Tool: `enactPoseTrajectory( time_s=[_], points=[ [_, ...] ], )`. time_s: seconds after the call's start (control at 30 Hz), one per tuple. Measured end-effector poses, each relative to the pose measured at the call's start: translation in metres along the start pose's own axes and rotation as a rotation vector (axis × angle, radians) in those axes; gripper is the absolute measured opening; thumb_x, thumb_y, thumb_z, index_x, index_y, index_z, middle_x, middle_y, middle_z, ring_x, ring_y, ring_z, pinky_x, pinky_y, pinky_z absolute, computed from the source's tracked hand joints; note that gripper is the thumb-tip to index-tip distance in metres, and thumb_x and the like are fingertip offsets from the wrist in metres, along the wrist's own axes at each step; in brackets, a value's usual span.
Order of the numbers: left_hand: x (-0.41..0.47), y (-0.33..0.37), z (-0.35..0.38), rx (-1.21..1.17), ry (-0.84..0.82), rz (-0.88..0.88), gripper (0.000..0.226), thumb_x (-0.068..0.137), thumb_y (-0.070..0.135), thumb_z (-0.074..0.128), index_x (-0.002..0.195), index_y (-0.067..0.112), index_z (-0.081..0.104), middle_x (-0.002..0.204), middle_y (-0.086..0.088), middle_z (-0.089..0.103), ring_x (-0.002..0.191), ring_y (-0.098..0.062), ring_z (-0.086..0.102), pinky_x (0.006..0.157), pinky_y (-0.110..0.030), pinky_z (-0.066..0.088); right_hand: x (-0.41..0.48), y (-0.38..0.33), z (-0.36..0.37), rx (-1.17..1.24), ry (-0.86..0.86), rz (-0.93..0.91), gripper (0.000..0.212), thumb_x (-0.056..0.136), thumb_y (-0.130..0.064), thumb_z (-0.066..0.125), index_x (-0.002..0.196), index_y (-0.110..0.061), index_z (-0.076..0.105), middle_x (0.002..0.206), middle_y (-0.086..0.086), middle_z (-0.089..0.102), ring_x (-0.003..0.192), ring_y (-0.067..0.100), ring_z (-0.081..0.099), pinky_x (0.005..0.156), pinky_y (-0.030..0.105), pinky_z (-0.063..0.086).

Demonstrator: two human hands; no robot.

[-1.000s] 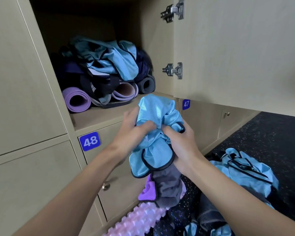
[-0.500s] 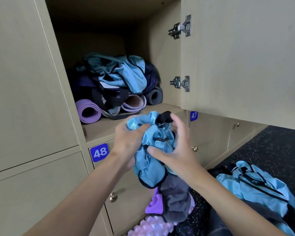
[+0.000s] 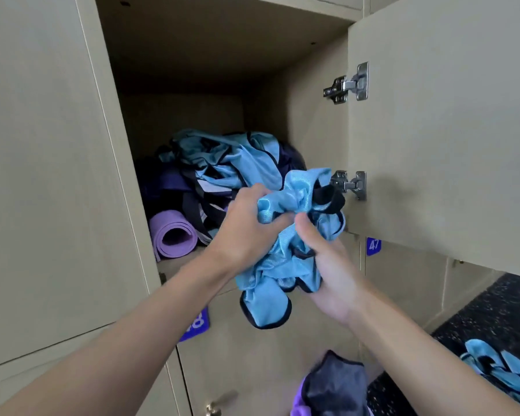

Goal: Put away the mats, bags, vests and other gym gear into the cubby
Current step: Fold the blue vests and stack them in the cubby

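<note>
1. The left hand (image 3: 246,226) grips the top of a crumpled blue vest (image 3: 300,193), with its fingers curled into the cloth. The right hand (image 3: 330,268) holds the same bundle from below, thumb pressed into the folds.
2. The vest hangs in the air in front of the cubby (image 3: 312,124) mouth, about level with the shelf edge and not yet inside. A black-edged loop of it dangles below the hands.
3. Inside, a pile (image 3: 237,163) of blue vests and dark straps lies at the back, partly over a rolled purple mat (image 3: 171,235). It reaches about mid-height of the cubby.
4. The door (image 3: 448,130) stands open on the right, and its lower hinge (image 3: 348,183) is just beside the bundle.
5. The step in hand looks like bunching the vest and carrying it in to join the pile.
6. The next move calls for pushing the bundle forward over the shelf edge and onto the pile. The loose loop should be tucked in so it neither trails out nor snags the hinge, and then both hands can let go.
7. More seems left to do. A second vest (image 3: 499,373) lies on the floor (image 3: 493,310) at right, and a grey item (image 3: 333,382) sits below the hands.
</note>
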State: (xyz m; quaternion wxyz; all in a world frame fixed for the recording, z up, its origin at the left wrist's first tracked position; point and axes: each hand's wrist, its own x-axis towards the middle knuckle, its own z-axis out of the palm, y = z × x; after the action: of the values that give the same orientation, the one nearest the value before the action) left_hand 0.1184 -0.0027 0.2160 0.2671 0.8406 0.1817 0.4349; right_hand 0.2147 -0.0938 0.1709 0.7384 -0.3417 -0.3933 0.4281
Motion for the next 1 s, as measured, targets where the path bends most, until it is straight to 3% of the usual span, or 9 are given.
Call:
enactPoseTrajectory(
  time_s=[0.1,0.23,0.3,0.4,0.53,0.7,0.87,0.93,1.0],
  points=[
    [0.028,-0.015,-0.01,0.175,-0.01,0.0,0.015,0.085,0.036,0.072,0.075,0.044,0.063,0.114,0.002,0.051,0.108,-0.017,0.044,0.095,-0.032,0.037,0.028,-0.004,0.007,-0.15,0.059,-0.169,0.051,0.07,-0.023,0.078,0.119,-0.019,0.064,0.113,0.002,0.073,0.107,0.022,0.069,0.094,0.048,0.054],
    [0.048,-0.032,-0.026,-0.214,-0.039,-0.191,0.008,0.094,0.031,0.062,0.092,0.024,0.067,0.084,0.005,0.072,0.08,-0.013,0.067,0.071,-0.026,0.051,0.077,-0.011,0.005,-0.258,0.247,-0.232,0.033,0.079,-0.007,0.078,0.109,-0.017,0.069,0.101,-0.002,0.077,0.095,0.019,0.073,0.088,0.047,0.058],
    [0.052,-0.052,-0.03,-0.307,-0.019,-0.436,0.021,0.091,0.041,0.061,0.106,0.027,0.061,0.095,-0.004,0.073,0.093,-0.021,0.071,0.076,-0.038,0.053,0.105,-0.019,0.0,-0.252,0.369,-0.261,0.031,0.079,-0.007,0.079,0.107,-0.018,0.069,0.098,-0.004,0.077,0.091,0.016,0.073,0.084,0.046,0.06],
    [0.047,-0.086,-0.033,0.133,-0.153,-0.542,0.021,0.091,0.053,0.053,0.101,0.035,0.058,0.117,-0.004,0.067,0.103,-0.02,0.06,0.09,-0.035,0.043,0.147,-0.029,0.003,-0.192,0.497,-0.308,0.033,0.079,-0.01,0.079,0.108,-0.021,0.067,0.099,-0.006,0.075,0.09,0.012,0.072,0.084,0.043,0.06],
    [0.036,-0.102,-0.019,0.562,-0.482,-0.437,0.063,0.072,0.061,0.056,0.132,0.054,0.039,0.133,0.012,0.059,0.123,-0.018,0.055,0.102,-0.033,0.046,0.194,-0.028,0.013,-0.176,0.564,-0.396,0.037,0.077,-0.016,0.079,0.11,-0.024,0.065,0.104,-0.008,0.073,0.094,0.011,0.071,0.088,0.04,0.058],
    [0.049,-0.103,-0.01,0.724,-0.601,-0.371,0.056,0.076,0.068,0.06,0.092,0.015,0.058,0.101,-0.01,0.058,0.104,-0.029,0.058,0.08,-0.033,0.046,0.263,-0.049,0.055,-0.06,0.789,-0.727,0.063,0.086,-0.015,0.071,0.14,-0.007,0.04,0.129,0.008,0.049,0.106,0.013,0.056,0.089,0.006,0.042],
    [0.06,-0.101,-0.012,0.722,-0.622,-0.379,0.064,0.076,0.067,0.068,0.109,0.013,0.066,0.118,-0.002,0.061,0.12,-0.022,0.053,0.101,-0.032,0.044,0.311,-0.074,0.086,-0.839,0.006,-0.193,0.078,0.082,-0.017,0.078,0.147,-0.012,0.035,0.124,-0.001,0.058,0.111,0.016,0.058,0.088,0.024,0.046],
    [0.064,-0.102,-0.013,0.719,-0.623,-0.39,0.064,0.075,0.066,0.07,0.086,0.005,0.055,0.093,-0.009,0.06,0.111,-0.027,0.057,0.093,-0.035,0.046,0.311,-0.078,0.086,-0.798,-0.021,-0.322,0.083,0.079,-0.016,0.08,0.148,-0.016,0.034,0.122,-0.002,0.057,0.114,0.014,0.056,0.088,0.022,0.044],
    [0.064,-0.1,-0.012,0.724,-0.644,-0.394,0.061,0.076,0.064,0.069,0.09,0.006,0.059,0.102,-0.01,0.061,0.112,-0.028,0.056,0.09,-0.034,0.045,0.305,-0.074,0.086,-0.833,-0.012,-0.359,0.084,0.08,-0.02,0.08,0.149,-0.016,0.032,0.125,-0.003,0.054,0.118,0.012,0.051,0.094,0.02,0.04]
  ],
)
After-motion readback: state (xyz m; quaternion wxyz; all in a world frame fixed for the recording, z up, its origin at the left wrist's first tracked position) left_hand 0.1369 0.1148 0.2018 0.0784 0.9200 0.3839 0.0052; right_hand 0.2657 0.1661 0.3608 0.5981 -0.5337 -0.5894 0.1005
